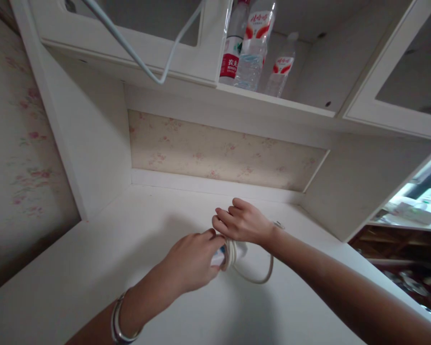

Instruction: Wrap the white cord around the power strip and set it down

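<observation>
Off-white cord (pixel 230 258), wound in several close turns about one end of a white-and-blue object (pixel 217 258), between my two hands over a white worktop (pixel 158 306). My left hand (pixel 194 258), with a silvery bangle (pixel 118 318) at its wrist, is closed on the object, which shows just to the right of its fingers, partly covered by them. My right hand (pixel 242 221) lies immediately above the coil, its fingers curled inward; whether they are clamped on the cord I cannot tell. A loose loop of cord hangs to the right of the coil, below my right wrist, rising towards the forearm. Beside that wrist, a small metallic-looking piece (pixel 279 224) shows, too blurred to identify. Background: floral wallpaper (pixel 208 151) behind the worktop; above, a white cabinet (pixel 290 108) containing clear plastic bottles (pixel 251 48).
</observation>
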The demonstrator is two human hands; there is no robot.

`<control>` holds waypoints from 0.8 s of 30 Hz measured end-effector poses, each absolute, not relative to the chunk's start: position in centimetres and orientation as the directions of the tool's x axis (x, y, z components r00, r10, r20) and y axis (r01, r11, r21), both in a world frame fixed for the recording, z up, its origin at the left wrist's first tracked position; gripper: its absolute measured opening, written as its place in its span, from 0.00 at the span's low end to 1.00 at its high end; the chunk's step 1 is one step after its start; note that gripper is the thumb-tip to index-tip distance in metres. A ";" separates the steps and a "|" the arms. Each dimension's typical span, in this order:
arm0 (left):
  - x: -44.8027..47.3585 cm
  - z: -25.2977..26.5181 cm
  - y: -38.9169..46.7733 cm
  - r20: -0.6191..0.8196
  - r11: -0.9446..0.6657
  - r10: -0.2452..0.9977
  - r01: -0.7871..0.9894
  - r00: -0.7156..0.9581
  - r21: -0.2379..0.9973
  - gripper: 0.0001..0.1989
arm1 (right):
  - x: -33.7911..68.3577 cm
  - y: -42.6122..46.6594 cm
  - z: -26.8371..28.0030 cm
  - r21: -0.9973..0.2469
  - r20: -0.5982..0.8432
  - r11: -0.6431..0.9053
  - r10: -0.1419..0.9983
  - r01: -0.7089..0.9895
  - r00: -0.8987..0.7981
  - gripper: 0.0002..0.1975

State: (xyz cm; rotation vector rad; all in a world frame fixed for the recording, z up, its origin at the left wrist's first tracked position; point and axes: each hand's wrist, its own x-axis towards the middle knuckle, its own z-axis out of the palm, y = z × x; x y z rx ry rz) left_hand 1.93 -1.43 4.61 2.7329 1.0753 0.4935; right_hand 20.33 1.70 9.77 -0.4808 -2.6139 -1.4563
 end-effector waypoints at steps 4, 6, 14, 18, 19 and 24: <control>1.6 5.7 -2.0 0.187 -0.752 0.638 0.553 0.747 0.358 0.16 | 20.0 2.4 10.3 0.820 0.250 0.487 0.169 0.302 -0.953 0.05; 1.7 5.8 -1.9 0.171 -0.734 0.644 0.539 0.746 0.413 0.16 | 19.8 2.7 10.5 0.818 0.264 0.475 0.191 0.324 -0.946 0.05; 2.0 4.7 -2.0 0.094 -0.502 0.730 0.437 0.677 0.746 0.16 | 19.3 3.2 10.7 0.757 0.360 0.416 0.377 0.503 -0.854 0.07; 1.8 4.2 -2.3 0.052 -0.432 0.737 0.411 0.674 0.803 0.20 | 19.0 2.9 10.7 0.728 0.405 0.378 0.438 0.573 -0.803 0.07; 1.9 4.1 -2.4 0.042 -0.420 0.742 0.416 0.669 0.806 0.22 | 18.9 2.7 10.6 0.720 0.407 0.384 0.439 0.577 -0.801 0.07; 2.6 2.5 -1.8 0.067 -0.389 0.808 0.444 0.585 0.807 0.27 | 18.0 1.7 10.6 0.714 0.413 0.416 0.399 0.563 -0.819 0.07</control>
